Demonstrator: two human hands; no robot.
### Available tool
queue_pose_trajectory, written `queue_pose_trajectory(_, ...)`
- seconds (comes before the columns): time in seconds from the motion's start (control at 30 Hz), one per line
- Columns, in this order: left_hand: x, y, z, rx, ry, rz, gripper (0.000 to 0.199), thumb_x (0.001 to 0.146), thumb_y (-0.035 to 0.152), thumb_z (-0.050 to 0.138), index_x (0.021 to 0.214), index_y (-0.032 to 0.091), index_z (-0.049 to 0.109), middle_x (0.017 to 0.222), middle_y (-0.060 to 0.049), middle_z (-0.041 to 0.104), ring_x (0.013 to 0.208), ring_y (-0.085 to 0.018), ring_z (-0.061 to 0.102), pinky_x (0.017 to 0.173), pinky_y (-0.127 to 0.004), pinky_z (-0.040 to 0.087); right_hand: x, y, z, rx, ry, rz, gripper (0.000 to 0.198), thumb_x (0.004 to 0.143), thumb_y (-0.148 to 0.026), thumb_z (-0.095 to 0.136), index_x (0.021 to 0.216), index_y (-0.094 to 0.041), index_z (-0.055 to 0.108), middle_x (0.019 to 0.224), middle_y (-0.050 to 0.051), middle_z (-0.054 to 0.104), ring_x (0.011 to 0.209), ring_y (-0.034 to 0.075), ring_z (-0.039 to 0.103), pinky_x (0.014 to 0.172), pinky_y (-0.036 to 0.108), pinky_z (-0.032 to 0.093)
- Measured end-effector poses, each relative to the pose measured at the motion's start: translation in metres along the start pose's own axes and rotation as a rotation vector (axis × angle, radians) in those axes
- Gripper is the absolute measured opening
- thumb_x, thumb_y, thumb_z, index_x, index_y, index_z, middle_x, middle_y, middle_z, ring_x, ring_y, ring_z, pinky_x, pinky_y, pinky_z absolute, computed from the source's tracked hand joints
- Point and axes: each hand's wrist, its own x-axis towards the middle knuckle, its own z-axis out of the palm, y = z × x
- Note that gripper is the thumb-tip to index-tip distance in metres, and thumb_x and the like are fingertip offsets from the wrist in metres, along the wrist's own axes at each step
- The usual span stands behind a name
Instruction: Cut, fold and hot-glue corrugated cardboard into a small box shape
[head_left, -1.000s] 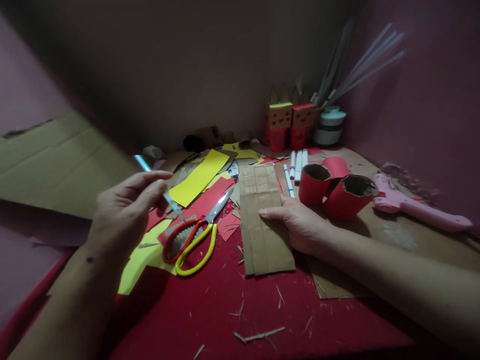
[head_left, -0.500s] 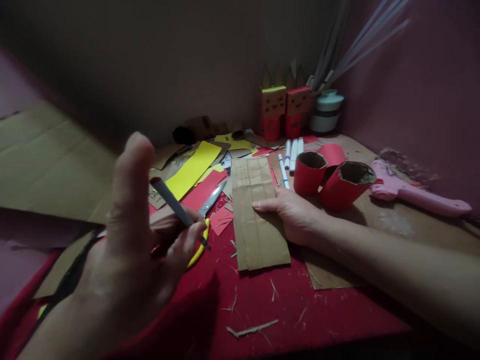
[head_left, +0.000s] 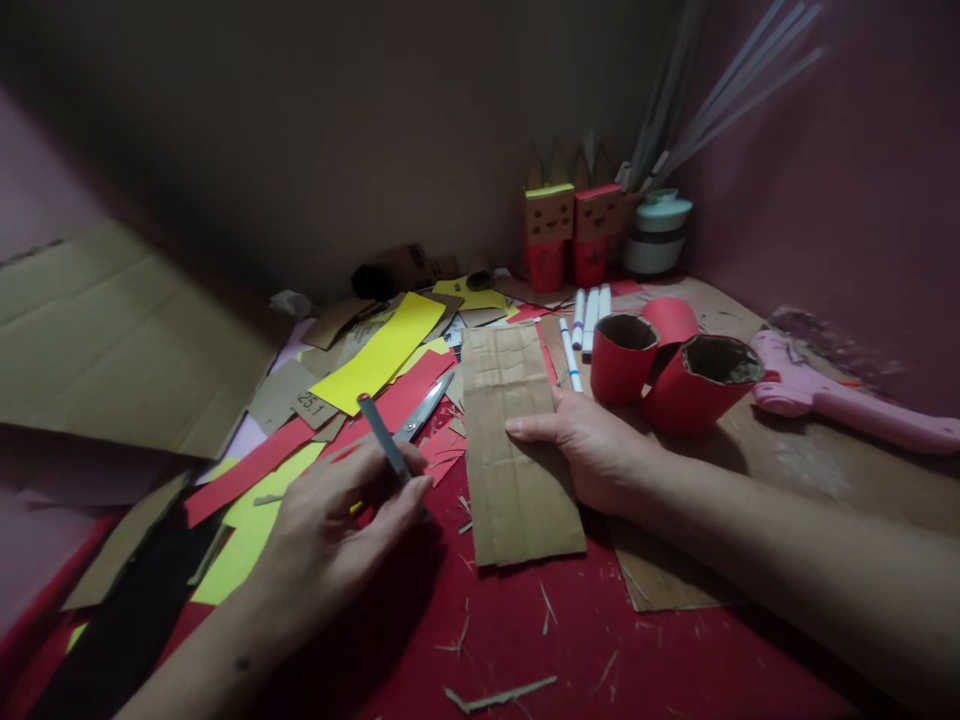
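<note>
Red covers the near part of the surface (head_left: 637,655), with a broad cardboard sheet (head_left: 127,340) slanting up at its left side. Over the red part, in front of the body, a long cardboard piece (head_left: 517,510) stands between the two hands, its long axis running almost straight away from the person and its far end leaning slightly left. Whether it rests flat or is lifted a little, I cannot tell. The right hand (head_left: 600,455) is the nearer one, already on it: its fingers grip the right edge, thumb pressed on top, the others hidden underneath. The left hand (head_left: 337,515) is near but apart, so the piece lies to the right of its fingers — a strip of red shows in between. Those fingers are closed around a grey pen (head_left: 384,440), pinched at the thumb; its upper end leans away and to the left, while its lower end is lost behind the thumb. Beyond that hand, a blade of the scissors (head_left: 424,408) points toward the far end of the piece

Half a second ago the left hand loomed larger, its forefinger raised toward the camera; now it sits lower, the finger curled in with the rest — while the right hand keeps the same grip, thumb included
</note>
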Motion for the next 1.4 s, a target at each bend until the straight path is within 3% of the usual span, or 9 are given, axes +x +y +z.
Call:
queue_pose_trajectory(0.07,0.002,0.002,-0.004,0.024,-0.057,0.004,0.011,0.077,0.037,0.066,0.07,0.028,0.069,0.056,0.002,0.062,0.048,-0.015,0.058,0.043,-0.027,0.049,0.0,0.0,0.001,0.008,0.015,0.014,0.027,0.06,-0.004,0.065,0.084,-0.017,0.067,0.072,0.003,0.07,0.072,0.024,0.066,0.079,0.044,0.05)
queue_pose_trajectory(0.1,0.001,0.006,-0.006,0.005,-0.025,-0.01,0.014,0.078,0.038,0.065,0.07,0.028,0.07,0.056,0.002,0.062,0.048,-0.015,0.058,0.042,-0.027,0.048,0.0,0.0,0.001,0.01,0.023,0.018,0.027,0.06,-0.004,0.065,0.084,-0.017,0.067,0.072,0.003,0.07,0.072,0.023,0.066,0.079,0.044,0.05)
queue_pose_trajectory(0.2,-0.005,0.024,-0.003,-0.135,0.223,-0.124,0.012,0.082,0.036,0.063,0.072,0.032,0.069,0.066,0.003,0.068,0.054,-0.016,0.064,0.048,-0.028,0.055,-0.001,0.0,0.0,0.007,0.026,0.021,0.03,0.06,-0.004,0.065,0.087,-0.017,0.067,0.073,0.003,0.071,0.073,0.024,0.066,0.079,0.043,0.05)
queue_pose_trajectory(0.3,-0.012,0.033,0.005,-0.241,0.358,-0.077,0.013,0.085,0.028,0.06,0.075,0.034,0.066,0.076,0.006,0.072,0.057,-0.017,0.068,0.049,-0.031,0.059,-0.001,0.0,-0.001,-0.007,0.019,0.029,0.035,0.06,-0.006,0.066,0.093,-0.018,0.067,0.076,0.004,0.072,0.074,0.025,0.067,0.079,0.044,0.051)
queue_pose_trajectory(0.5,-0.016,0.023,0.018,-0.237,0.223,0.083,0.013,0.086,0.021,0.059,0.091,0.032,0.065,0.089,0.004,0.073,0.072,-0.016,0.072,0.062,-0.027,0.063,-0.002,0.0,-0.001,-0.057,0.024,0.041,0.041,0.06,-0.008,0.066,0.1,-0.017,0.067,0.078,0.004,0.073,0.074,0.024,0.067,0.079,0.043,0.052)
queue_pose_trajectory(0.67,-0.016,0.025,0.023,-0.088,0.254,0.003,0.009,0.086,0.02,0.061,0.091,0.028,0.063,0.091,0.002,0.071,0.084,-0.016,0.07,0.072,-0.026,0.06,-0.005,-0.002,0.001,-0.077,0.027,0.064,0.045,0.06,-0.008,0.07,0.104,-0.017,0.065,0.082,0.004,0.073,0.076,0.023,0.068,0.079,0.039,0.053)
queue_pose_trajectory(0.9,-0.009,0.013,0.022,-0.001,0.195,0.158,0.011,0.086,0.021,0.06,0.093,0.029,0.063,0.086,0.003,0.072,0.077,-0.016,0.07,0.069,-0.028,0.058,-0.005,-0.002,0.0,-0.09,0.02,0.078,0.049,0.06,-0.006,0.068,0.107,-0.019,0.064,0.086,0.004,0.073,0.076,0.022,0.068,0.078,0.038,0.054)
queue_pose_trajectory(1.4,-0.006,0.012,0.021,0.012,0.136,0.138,0.01,0.086,0.023,0.062,0.094,0.029,0.063,0.085,0.002,0.072,0.077,-0.017,0.069,0.068,-0.029,0.056,-0.004,-0.002,-0.002,-0.09,-0.005,0.079,0.043,0.059,-0.006,0.066,0.1,-0.018,0.066,0.082,0.005,0.071,0.075,0.023,0.066,0.075,0.039,0.052)
